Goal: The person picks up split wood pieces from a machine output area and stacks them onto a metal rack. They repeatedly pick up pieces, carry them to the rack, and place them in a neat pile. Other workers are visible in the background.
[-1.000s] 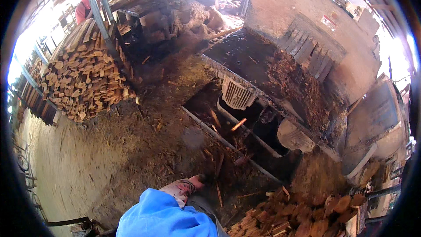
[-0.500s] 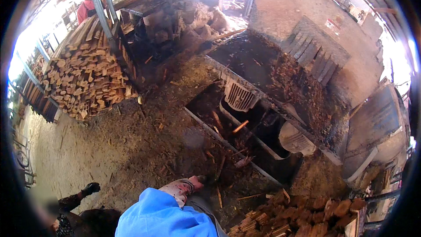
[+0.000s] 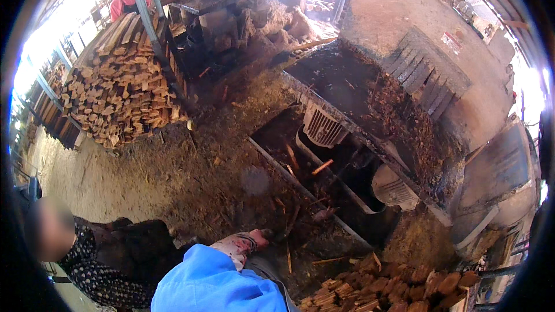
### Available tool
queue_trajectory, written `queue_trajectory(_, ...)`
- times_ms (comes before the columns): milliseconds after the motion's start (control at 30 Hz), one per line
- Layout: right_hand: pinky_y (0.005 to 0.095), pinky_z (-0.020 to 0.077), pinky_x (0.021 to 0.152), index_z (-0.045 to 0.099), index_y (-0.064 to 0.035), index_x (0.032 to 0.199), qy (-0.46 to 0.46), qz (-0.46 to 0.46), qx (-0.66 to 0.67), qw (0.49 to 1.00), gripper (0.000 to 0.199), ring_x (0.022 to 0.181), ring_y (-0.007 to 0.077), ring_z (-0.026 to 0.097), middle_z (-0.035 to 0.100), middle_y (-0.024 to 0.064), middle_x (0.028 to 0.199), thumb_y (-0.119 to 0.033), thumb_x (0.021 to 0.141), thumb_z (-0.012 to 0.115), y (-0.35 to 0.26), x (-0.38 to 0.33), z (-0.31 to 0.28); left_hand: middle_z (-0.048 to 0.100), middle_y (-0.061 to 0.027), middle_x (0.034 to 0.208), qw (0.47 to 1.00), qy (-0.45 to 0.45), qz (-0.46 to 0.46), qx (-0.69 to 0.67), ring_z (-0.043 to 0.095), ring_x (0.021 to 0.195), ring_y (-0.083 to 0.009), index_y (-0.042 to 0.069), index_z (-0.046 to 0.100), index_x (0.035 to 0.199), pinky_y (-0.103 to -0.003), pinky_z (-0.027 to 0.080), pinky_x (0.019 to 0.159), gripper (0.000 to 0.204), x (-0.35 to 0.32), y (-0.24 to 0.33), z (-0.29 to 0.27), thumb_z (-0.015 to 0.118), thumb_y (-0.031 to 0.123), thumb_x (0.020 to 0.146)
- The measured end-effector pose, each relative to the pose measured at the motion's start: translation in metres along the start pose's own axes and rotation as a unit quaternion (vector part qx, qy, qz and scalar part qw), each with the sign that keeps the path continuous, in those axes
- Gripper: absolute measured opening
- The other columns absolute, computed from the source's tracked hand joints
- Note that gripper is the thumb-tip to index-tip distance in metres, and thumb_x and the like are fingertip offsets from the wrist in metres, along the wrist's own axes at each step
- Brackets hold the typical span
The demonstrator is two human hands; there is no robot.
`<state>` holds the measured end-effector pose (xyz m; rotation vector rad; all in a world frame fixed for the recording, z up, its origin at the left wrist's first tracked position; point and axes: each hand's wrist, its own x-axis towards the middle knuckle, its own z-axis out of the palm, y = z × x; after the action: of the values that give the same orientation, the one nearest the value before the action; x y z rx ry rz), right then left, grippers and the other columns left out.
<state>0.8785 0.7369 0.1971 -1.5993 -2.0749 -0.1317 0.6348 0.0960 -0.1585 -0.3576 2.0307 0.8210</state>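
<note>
Setting: a wood yard with a bark-strewn dirt floor (image 3: 191, 179) and a large grimy machine (image 3: 404, 81) at the right.
Left hand: a gloved hand (image 3: 240, 244) at the end of a blue sleeve (image 3: 214, 283) reaches from the lower edge toward the sticks on the floor. The fingers point forward and seem to hold nothing; how far they are spread cannot be told.
Right hand: not in view.
Nearest things: loose wood sticks (image 3: 289, 248) lie just beyond the fingertips, at the near edge of the machine's open pit (image 3: 329, 185). They are thin, reddish-brown, splintery and scattered at odd angles.
Step in hand: judging from the reach, the hand is going down for scrap wood off the floor. Picking up one stick would call for closing the fingers on it without catching its neighbours.
Further things: a pile of short split logs (image 3: 393, 289) at the lower right; a tall stack of cut firewood (image 3: 121, 98) at the upper left; an electric motor (image 3: 321, 127) in the pit.
Other people: one in dark patterned clothing (image 3: 98, 277) at the lower left, one in a red top (image 3: 124, 3) behind the stack.
</note>
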Motion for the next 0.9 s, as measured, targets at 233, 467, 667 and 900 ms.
queue_trajectory(233,0.0388,0.0411,0.086,0.056,0.0032,0.111,0.002,0.006,-0.008,1.0,0.046,0.097,0.0359,0.054,0.059,0.0214,0.105,-0.034,0.086,0.051,0.024,0.007,-0.001,0.066,-0.0113,0.09,0.982,0.03,0.183,-0.037,0.063,0.083,-0.0259,0.02,0.057,0.117,-0.036,0.049,0.076,0.052,-0.01,0.001,0.002,0.062,0.028,0.066)
queue_trajectory(467,0.0384,0.0414,0.085,0.057,0.0033,0.11,-0.001,-0.002,0.001,1.0,0.045,0.097,0.0354,0.054,0.06,0.0211,0.103,-0.034,0.086,0.051,0.066,0.028,0.017,0.065,-0.0118,0.088,0.985,-0.042,0.164,0.042,0.063,0.081,-0.0243,0.025,0.052,0.123,-0.036,0.048,0.072,0.053,0.033,-0.021,0.018,0.059,0.03,0.07)
queue_trajectory(667,0.038,0.0417,0.084,0.058,0.0033,0.11,0.014,0.007,-0.012,1.0,0.045,0.096,0.035,0.055,0.061,0.0208,0.102,-0.034,0.086,0.051,0.117,0.032,0.017,0.065,-0.0131,0.082,0.99,-0.114,0.085,0.018,0.063,0.079,-0.0238,0.014,0.059,0.112,-0.036,0.049,0.071,0.047,-0.012,0.04,-0.005,0.061,0.029,0.068)
queue_trajectory(900,0.0415,0.0322,0.097,0.053,-0.0004,0.117,-0.066,0.062,-0.025,0.996,0.049,0.113,0.0351,0.043,0.045,0.0201,0.125,-0.039,0.088,0.046,0.077,0.017,-0.003,0.066,-0.0131,0.081,0.985,-0.079,0.099,0.12,0.063,0.075,-0.0226,0.007,0.067,0.094,-0.036,0.05,0.07,0.038,0.024,0.012,0.016,0.064,0.029,0.064)
